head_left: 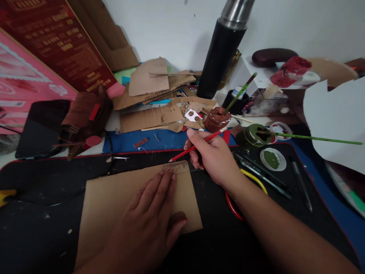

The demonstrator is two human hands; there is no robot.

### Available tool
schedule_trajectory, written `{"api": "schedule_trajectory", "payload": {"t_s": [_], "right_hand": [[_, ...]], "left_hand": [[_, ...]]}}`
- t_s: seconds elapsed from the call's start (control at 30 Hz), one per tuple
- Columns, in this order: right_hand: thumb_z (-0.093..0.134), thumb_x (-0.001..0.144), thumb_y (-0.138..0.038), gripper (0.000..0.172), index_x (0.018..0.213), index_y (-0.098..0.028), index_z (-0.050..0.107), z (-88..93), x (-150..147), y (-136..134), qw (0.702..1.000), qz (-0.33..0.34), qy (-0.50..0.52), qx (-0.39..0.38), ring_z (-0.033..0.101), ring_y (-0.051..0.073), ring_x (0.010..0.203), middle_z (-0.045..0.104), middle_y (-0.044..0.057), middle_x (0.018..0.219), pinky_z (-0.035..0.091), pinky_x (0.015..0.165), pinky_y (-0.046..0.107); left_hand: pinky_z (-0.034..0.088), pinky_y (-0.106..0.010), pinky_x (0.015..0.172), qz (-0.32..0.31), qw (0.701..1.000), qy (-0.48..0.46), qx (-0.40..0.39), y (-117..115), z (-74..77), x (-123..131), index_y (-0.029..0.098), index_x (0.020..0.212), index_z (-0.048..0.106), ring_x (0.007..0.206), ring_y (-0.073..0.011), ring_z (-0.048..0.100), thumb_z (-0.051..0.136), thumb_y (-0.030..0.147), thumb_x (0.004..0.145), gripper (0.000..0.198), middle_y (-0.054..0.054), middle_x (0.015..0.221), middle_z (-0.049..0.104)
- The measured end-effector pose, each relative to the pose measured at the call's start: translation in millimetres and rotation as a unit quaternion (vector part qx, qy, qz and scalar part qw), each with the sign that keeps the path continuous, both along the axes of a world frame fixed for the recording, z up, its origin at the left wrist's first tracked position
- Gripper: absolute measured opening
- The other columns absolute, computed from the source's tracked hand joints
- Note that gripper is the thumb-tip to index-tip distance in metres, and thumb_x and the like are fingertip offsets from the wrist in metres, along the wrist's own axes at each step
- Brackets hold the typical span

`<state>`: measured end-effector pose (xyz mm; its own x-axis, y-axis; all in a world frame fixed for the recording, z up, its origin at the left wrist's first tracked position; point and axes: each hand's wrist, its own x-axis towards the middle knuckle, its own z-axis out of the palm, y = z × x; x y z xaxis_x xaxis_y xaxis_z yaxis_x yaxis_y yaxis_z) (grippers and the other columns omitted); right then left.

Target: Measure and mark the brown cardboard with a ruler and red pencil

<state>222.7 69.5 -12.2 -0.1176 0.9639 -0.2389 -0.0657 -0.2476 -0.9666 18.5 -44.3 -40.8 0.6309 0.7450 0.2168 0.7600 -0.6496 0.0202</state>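
Observation:
A flat piece of brown cardboard (108,205) lies on the black mat. Spread across it is my left hand (154,205), palm down with fingers stretched out, the fingertips touching near the cardboard's far right edge. A dark smudge or strip shows by those fingertips, too blurred to make out. Between the thumb and fingers of my right hand (212,154) is a red pencil (185,153). Its tip points left, just beyond the far edge of the cardboard. Under my right forearm sit red and yellow looped handles (253,177), partly hidden.
Cardboard scraps (151,118) pile up at the back, beside a black thermos (221,57). Brown (217,123) and green (251,137) paint jars hold brushes. A box cutter (265,177), pen (301,184) and green-stained lid (272,159) lie right. A phone (41,127) leans left.

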Motion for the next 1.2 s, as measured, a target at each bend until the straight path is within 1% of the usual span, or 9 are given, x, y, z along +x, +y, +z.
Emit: {"api": "schedule_trajectory", "payload": {"t_s": [0.13, 0.2, 0.3, 0.43, 0.63, 0.83, 0.93, 1.1, 1.2], "right_hand": [[0.067, 0.102, -0.054, 0.045, 0.074, -0.020, 0.068, 1.3, -1.7, -1.2, 1.000, 0.014, 0.013, -0.017, 0.048, 0.008, 0.038, 0.055, -0.007, 0.046, 0.033, 0.038, 0.020], [0.067, 0.103, -0.054, 0.044, 0.074, -0.020, 0.068, 1.2, -2.2, -1.3, 1.000, 0.007, 0.024, -0.019, 0.048, 0.009, 0.039, 0.055, -0.007, 0.047, 0.033, 0.038, 0.020], [0.069, 0.102, -0.054, 0.043, 0.074, -0.021, 0.067, 1.1, -1.4, -0.5, 0.999, -0.020, 0.046, -0.011, 0.049, 0.009, 0.039, 0.054, -0.007, 0.047, 0.032, 0.037, 0.020], [0.069, 0.102, -0.053, 0.041, 0.075, -0.022, 0.067, 1.7, 1.7, 1.6, 0.998, -0.044, 0.043, 0.022, 0.049, 0.010, 0.040, 0.053, -0.006, 0.047, 0.032, 0.038, 0.021], [0.070, 0.102, -0.056, 0.044, 0.074, -0.021, 0.068, 0.2, 3.6, 3.5, 0.999, -0.029, 0.015, 0.030, 0.050, 0.010, 0.042, 0.055, -0.005, 0.047, 0.034, 0.041, 0.022], [0.073, 0.099, -0.059, 0.045, 0.075, -0.021, 0.067, -1.7, 5.9, 7.3, 0.998, -0.039, 0.049, 0.023, 0.048, 0.010, 0.040, 0.054, -0.006, 0.048, 0.032, 0.038, 0.022], [0.072, 0.099, -0.059, 0.045, 0.075, -0.021, 0.067, -1.7, 6.6, 8.0, 0.998, -0.042, 0.042, 0.024, 0.047, 0.010, 0.039, 0.054, -0.006, 0.048, 0.030, 0.038, 0.022], [0.071, 0.099, -0.059, 0.044, 0.075, -0.021, 0.066, -1.5, 6.1, 7.5, 0.999, -0.037, 0.023, 0.019, 0.048, 0.010, 0.041, 0.054, -0.007, 0.048, 0.032, 0.039, 0.021], [0.071, 0.099, -0.060, 0.045, 0.075, -0.022, 0.066, -1.9, 6.0, 7.4, 0.999, -0.037, 0.021, 0.020, 0.048, 0.010, 0.040, 0.054, -0.007, 0.048, 0.032, 0.039, 0.022]], "left_hand": [[0.041, -0.049, 0.118, -0.002, 1.000, 0.002, -0.004, 0.4, 0.5, 0.4, 0.000, 0.165, 0.038, 0.150, -0.0401, 0.049, 0.034, 0.050, 0.114, 0.072, -0.023, 0.169, 0.045], [0.040, -0.049, 0.117, -0.004, 1.000, 0.003, -0.004, 0.4, 0.6, 0.5, -0.001, 0.164, 0.039, 0.149, -0.0408, 0.050, 0.033, 0.049, 0.114, 0.071, -0.023, 0.168, 0.046], [0.040, -0.049, 0.118, -0.004, 1.000, 0.003, -0.003, 0.4, 0.7, 0.2, 0.000, 0.167, 0.035, 0.149, -0.0399, 0.050, 0.032, 0.050, 0.115, 0.072, -0.023, 0.167, 0.047], [0.040, -0.048, 0.119, -0.002, 1.000, 0.001, -0.003, 0.3, 0.6, 0.2, 0.000, 0.169, 0.028, 0.150, -0.0392, 0.049, 0.031, 0.050, 0.115, 0.074, -0.023, 0.167, 0.047], [0.045, -0.049, 0.116, 0.002, 1.000, -0.015, -0.005, -0.1, -0.2, 1.0, 0.002, 0.172, 0.023, 0.149, -0.0397, 0.051, 0.032, 0.051, 0.115, 0.075, -0.023, 0.167, 0.048], [0.043, -0.051, 0.117, 0.002, 1.000, -0.008, 0.000, -0.1, -1.8, 0.9, 0.000, 0.172, 0.020, 0.149, -0.0411, 0.050, 0.031, 0.049, 0.115, 0.076, -0.024, 0.167, 0.047], [0.042, -0.051, 0.118, 0.001, 1.000, -0.004, 0.001, -0.5, -3.0, 0.7, 0.000, 0.171, 0.022, 0.150, -0.0413, 0.048, 0.031, 0.050, 0.115, 0.076, -0.024, 0.168, 0.046], [0.043, -0.052, 0.116, 0.002, 1.000, 0.002, 0.006, -0.8, -3.3, 0.8, -0.001, 0.167, 0.033, 0.149, -0.0419, 0.050, 0.029, 0.051, 0.115, 0.073, -0.024, 0.167, 0.047], [0.043, -0.052, 0.117, -0.002, 1.000, 0.002, 0.003, -0.7, -3.5, 0.4, -0.001, 0.167, 0.034, 0.149, -0.0419, 0.049, 0.030, 0.051, 0.115, 0.073, -0.024, 0.167, 0.047]]}}
